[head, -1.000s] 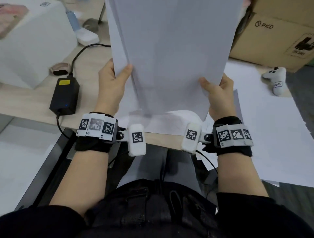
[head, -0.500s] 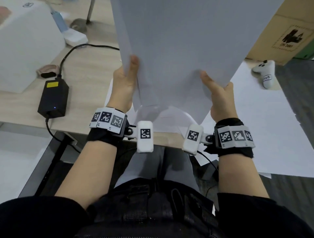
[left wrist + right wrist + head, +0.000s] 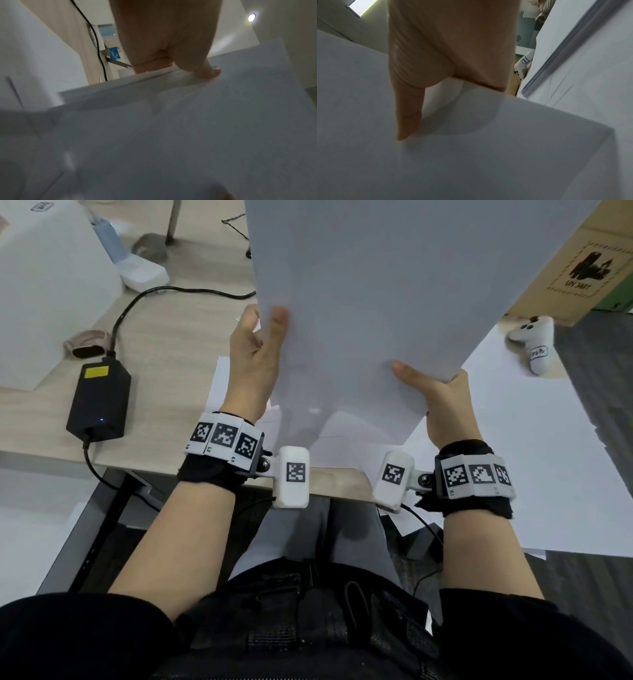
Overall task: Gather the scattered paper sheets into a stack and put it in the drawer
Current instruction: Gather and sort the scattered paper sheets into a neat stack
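Both hands grip paper stack (image 3: pixel 376 302), held upright between them above desk edge: left hand (image 3: pixel 253 361) on side edge, right hand (image 3: pixel 442 398) under low corner. Advice: loosen pinch slightly, tap bottom edge on desk (image 3: pixel 178 344) to square sheets. More sheets (image 3: pixel 534 446) lie beside right hand; drawer not visible.

The plain white stack of paper sheets (image 3: pixel 370 302) carries no print. Black-and-white checkered marker squares pattern the white wrist bands (image 3: pixel 224 441) (black cloth cuffs beneath). The black rectangular power adapter (image 3: pixel 99 402) bears a yellow label and a tiny blue light. The light wood-grain desk top (image 3: pixel 178 337) is pale beige. The brown cardboard box (image 3: pixel 579 268) shows black printed symbols. The white handheld controller (image 3: pixel 534 344) has dark dots.
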